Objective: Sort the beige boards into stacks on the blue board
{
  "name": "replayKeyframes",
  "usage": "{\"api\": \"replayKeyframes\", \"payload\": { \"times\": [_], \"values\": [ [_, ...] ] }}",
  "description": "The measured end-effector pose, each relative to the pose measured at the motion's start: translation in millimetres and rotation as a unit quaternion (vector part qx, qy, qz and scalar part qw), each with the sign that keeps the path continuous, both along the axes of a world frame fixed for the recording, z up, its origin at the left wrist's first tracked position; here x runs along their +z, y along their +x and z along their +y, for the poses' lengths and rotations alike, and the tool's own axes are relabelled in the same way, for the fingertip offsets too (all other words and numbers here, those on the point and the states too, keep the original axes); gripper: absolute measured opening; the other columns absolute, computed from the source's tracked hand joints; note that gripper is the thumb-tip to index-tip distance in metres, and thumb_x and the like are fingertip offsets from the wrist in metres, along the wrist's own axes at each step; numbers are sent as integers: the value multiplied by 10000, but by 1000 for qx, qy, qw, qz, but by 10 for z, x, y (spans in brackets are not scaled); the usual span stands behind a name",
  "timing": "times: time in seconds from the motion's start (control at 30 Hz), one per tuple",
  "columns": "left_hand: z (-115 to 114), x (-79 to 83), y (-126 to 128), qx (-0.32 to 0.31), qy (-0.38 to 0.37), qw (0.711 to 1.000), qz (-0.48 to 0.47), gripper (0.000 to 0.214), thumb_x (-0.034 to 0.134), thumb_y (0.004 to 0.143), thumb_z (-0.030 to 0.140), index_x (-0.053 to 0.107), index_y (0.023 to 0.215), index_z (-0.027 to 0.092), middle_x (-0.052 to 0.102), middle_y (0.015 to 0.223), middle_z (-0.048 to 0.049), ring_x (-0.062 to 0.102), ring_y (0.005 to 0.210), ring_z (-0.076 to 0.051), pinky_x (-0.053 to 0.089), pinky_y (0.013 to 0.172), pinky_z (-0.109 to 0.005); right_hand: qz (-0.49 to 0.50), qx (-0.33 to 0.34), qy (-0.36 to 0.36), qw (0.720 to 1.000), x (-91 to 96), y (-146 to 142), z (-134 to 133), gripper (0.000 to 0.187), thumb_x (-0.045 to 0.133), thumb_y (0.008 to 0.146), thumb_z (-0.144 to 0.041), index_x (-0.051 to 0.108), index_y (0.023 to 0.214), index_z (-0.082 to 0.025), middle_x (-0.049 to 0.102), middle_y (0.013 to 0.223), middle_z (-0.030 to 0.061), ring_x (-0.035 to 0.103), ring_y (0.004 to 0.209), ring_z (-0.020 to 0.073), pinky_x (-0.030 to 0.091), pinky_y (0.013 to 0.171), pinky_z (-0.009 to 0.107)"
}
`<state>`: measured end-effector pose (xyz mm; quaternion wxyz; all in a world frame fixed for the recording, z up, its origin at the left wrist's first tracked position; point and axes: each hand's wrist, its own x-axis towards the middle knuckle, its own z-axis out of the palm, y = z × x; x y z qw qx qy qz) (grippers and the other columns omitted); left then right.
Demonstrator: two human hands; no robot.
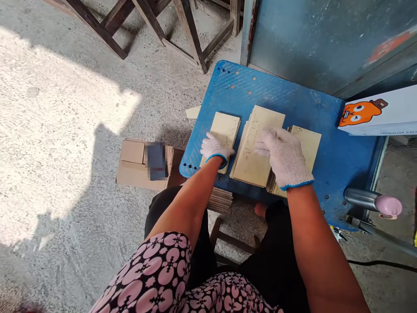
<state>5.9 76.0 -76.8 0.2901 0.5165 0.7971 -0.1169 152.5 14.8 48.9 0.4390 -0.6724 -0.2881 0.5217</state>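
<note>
My left hand (pixel 215 147), in a pale knitted glove with a blue cuff, lies over the low left stack of thin wooden boards (pixel 225 124). Its fingers are spread at the left side and the thumb reaches the right. My right hand (pixel 286 154), gloved alike, is above the taller middle stack of boards (pixel 259 167). Its fingers are curled together, and anything between them is hidden. Dark specks mark the top boards. Partly under my right hand is another stack of boards (pixel 308 143). All three stacks are on a blue table (pixel 293 95).
A steel flask with a pink lid (pixel 361 200) and a white box with an orange cartoon (pixel 384 108) are on the right. At left, a cardboard box (pixel 130 174) sits on the floor. More boards (pixel 221 200) are stacked below the table's front edge. Wooden frames (pixel 192 34) stand behind.
</note>
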Motion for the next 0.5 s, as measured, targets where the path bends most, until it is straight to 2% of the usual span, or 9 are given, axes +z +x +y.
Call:
{"api": "replayKeyframes", "payload": {
  "times": [0.17, 0.5],
  "values": [
    [-15, -53, 27, -9, 1, 1000, 11, 1288, 846, 619, 514, 138, 1608, 88, 439, 1453, -288, 469, 1351, -414, 431, 1083, -507, -14, 12, -6, 1000, -32, -12, -11, 311, 709, 840, -519, 638, 823, -217, 613, 771, 0, 644, 790, 139, 606, 767, 279],
    [-21, -79, 29, -41, -3, 999, 19, 1351, 865, 580, 487, 101, 1626, 103, 418, 1465, -269, 445, 1356, -401, 436, 1073, -512, -14, 13, -7, 1000, -63, -2, -3, 313, 713, 828, -514, 655, 828, -206, 619, 749, -2, 641, 778, 134, 606, 760, 280]
  ]
}}
